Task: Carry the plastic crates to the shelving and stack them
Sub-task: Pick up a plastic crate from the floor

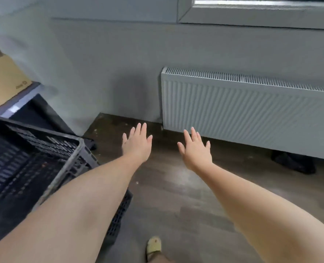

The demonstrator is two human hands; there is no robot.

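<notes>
A black slatted plastic crate [34, 158] sits at the lower left, its rim towards me, with what looks like another black crate [119, 211] under it showing below my left forearm. My left hand [137, 144] is stretched out over the floor to the right of the crate, fingers spread, holding nothing. My right hand [195, 149] is held out beside it, also empty with fingers apart. Neither hand touches a crate. The shelving [19, 105] shows as a grey shelf edge at the far left.
A cardboard box [3, 80] rests on the shelf at the left. A white radiator [248, 109] hangs on the grey wall ahead under a window. A dark object [293, 163] lies beneath the radiator. My foot in a yellow slipper [154, 247] stands on the wooden floor.
</notes>
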